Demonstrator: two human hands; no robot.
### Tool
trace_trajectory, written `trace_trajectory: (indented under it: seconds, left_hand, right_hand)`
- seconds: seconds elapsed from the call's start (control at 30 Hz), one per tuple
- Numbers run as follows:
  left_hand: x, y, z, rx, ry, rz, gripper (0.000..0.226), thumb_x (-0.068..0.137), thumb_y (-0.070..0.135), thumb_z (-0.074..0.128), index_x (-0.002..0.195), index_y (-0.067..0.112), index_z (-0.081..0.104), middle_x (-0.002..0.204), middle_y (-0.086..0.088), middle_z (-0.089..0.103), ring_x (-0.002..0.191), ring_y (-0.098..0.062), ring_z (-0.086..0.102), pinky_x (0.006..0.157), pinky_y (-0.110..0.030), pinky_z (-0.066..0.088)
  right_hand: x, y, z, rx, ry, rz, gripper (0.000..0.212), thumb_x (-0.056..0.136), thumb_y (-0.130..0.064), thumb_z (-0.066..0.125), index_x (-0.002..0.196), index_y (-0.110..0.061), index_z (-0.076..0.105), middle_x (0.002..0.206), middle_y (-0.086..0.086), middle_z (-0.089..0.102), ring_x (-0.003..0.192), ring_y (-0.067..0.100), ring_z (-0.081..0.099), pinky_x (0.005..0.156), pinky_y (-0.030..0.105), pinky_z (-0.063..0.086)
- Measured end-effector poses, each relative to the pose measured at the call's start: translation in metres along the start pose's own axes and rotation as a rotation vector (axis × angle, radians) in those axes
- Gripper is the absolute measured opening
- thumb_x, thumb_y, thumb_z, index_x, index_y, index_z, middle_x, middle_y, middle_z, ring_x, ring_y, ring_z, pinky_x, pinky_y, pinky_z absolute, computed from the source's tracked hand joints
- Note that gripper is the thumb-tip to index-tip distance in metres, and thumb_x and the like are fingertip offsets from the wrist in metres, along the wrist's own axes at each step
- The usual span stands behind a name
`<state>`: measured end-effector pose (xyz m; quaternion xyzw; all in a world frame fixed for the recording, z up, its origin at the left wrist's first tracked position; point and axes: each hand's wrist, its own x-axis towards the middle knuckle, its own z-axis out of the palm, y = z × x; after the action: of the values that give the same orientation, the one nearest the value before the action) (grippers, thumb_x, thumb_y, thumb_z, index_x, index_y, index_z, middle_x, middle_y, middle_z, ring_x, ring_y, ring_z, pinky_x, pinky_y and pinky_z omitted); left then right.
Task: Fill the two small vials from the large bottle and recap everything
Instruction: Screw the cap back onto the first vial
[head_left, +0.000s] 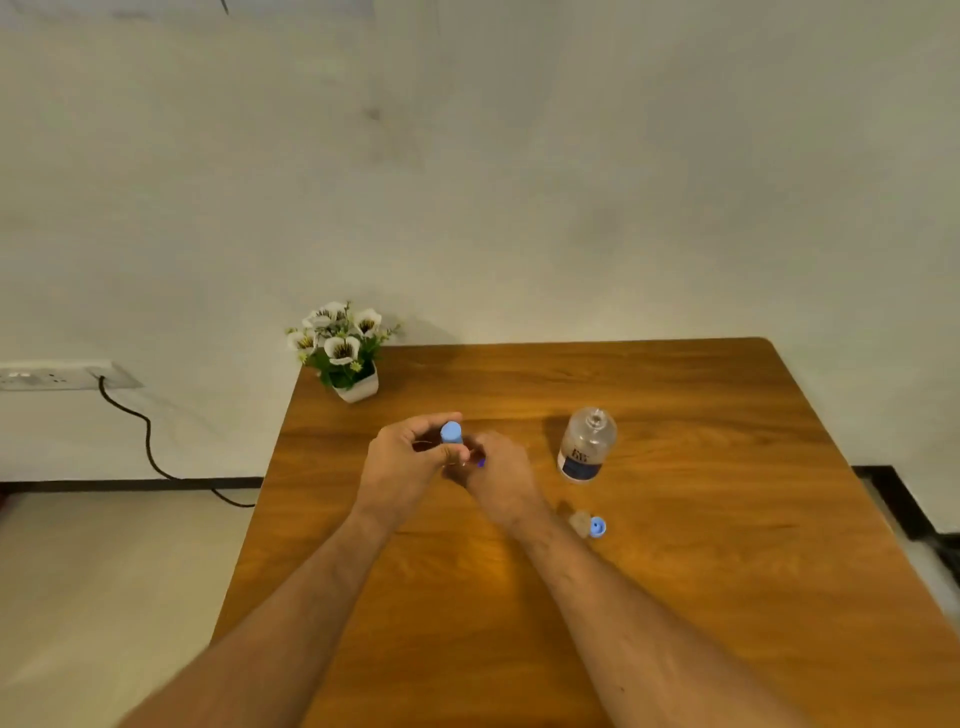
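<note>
Vials first: one blue-capped vial (451, 433) sits gripped in the left hand (410, 460) fingers, the right hand (496, 475) closed beside it (its contents hidden). Right of the fingers, the uncapped large bottle (586, 446) stands on the tabletop (701, 467); a second vial (589, 525) lies nearer.

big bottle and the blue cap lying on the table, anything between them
In the head view, nothing: only bare table lies between the large bottle and the loose blue cap.
</note>
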<state>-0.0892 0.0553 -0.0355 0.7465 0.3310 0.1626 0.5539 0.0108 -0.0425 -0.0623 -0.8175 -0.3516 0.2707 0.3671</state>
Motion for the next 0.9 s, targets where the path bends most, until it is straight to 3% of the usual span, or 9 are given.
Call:
trace_trajectory:
  seconds: [0.13,0.23,0.3,0.47,0.6,0.7,0.8,0.9]
  left_hand:
    - [-0.012,-0.043,0.002,-0.006,-0.033,-0.08,0.04,0.081,0.01,0.076,0.118,0.024,0.07,0.11,0.013,0.072,0.104,-0.001,0.065,0.087,-0.018,0.052]
    - [-0.019,-0.065,0.004,-0.019,-0.028,-0.115,0.038,0.08,0.008,0.076,0.113,0.025,0.072,0.106,0.014,0.073,0.103,0.0,0.065,0.084,-0.015,0.052]
    - [-0.023,-0.076,0.006,-0.034,-0.032,-0.126,0.038,0.079,0.004,0.076,0.109,0.026,0.073,0.104,0.015,0.073,0.102,0.0,0.066,0.078,-0.012,0.052]
    - [-0.029,-0.102,0.005,0.034,-0.034,-0.161,0.039,0.076,0.008,0.078,0.108,0.031,0.074,0.106,0.017,0.073,0.105,0.002,0.064,0.094,-0.027,0.052]
    - [-0.031,-0.11,0.006,0.058,-0.025,-0.164,0.042,0.076,0.008,0.078,0.109,0.034,0.073,0.107,0.019,0.073,0.106,0.002,0.063,0.099,-0.033,0.051]
    - [-0.03,-0.107,0.004,0.123,-0.061,-0.165,0.055,0.076,0.007,0.079,0.121,0.035,0.066,0.12,0.023,0.065,0.117,0.003,0.057,0.106,-0.029,0.045]
    - [-0.033,-0.1,0.001,0.215,-0.102,-0.114,0.076,0.078,-0.003,0.071,0.14,0.032,0.048,0.133,0.022,0.052,0.13,0.0,0.045,0.111,-0.029,0.039]
    - [-0.035,-0.09,-0.003,0.249,-0.008,-0.035,0.079,0.075,-0.009,0.062,0.141,0.029,0.044,0.134,0.016,0.052,0.131,-0.007,0.044,0.109,-0.033,0.041]
  right_hand:
    - [-0.016,0.02,0.038,0.042,0.029,0.126,0.025,0.089,-0.024,0.073,0.113,-0.023,0.065,0.09,-0.014,0.064,0.073,-0.004,0.056,0.058,0.009,0.043]
    - [-0.022,0.03,0.062,0.031,0.059,0.172,0.029,0.089,-0.022,0.072,0.117,-0.022,0.064,0.108,-0.005,0.07,0.094,0.009,0.067,0.078,0.024,0.057]
    - [-0.024,0.033,0.072,-0.007,0.047,0.199,0.03,0.092,-0.017,0.067,0.122,-0.019,0.062,0.114,-0.001,0.068,0.102,0.016,0.065,0.085,0.03,0.056]
    - [-0.026,0.045,0.089,-0.081,0.01,0.216,0.035,0.095,-0.022,0.063,0.129,-0.02,0.059,0.123,0.002,0.064,0.112,0.02,0.06,0.094,0.033,0.052]
    - [-0.026,0.049,0.1,-0.103,0.03,0.215,0.033,0.094,-0.025,0.065,0.126,-0.019,0.06,0.121,0.002,0.065,0.113,0.02,0.06,0.094,0.032,0.051]
    - [-0.025,0.047,0.1,-0.082,0.045,0.213,0.034,0.092,-0.023,0.065,0.125,-0.019,0.06,0.12,0.002,0.065,0.113,0.02,0.06,0.093,0.03,0.049]
    - [-0.026,0.043,0.095,-0.099,-0.006,0.195,0.046,0.088,-0.02,0.07,0.132,-0.02,0.056,0.127,0.001,0.063,0.119,0.019,0.057,0.101,0.031,0.046]
    - [-0.029,0.037,0.081,-0.128,-0.037,0.157,0.058,0.089,-0.014,0.066,0.143,-0.02,0.047,0.14,0.002,0.055,0.131,0.02,0.05,0.11,0.029,0.039]
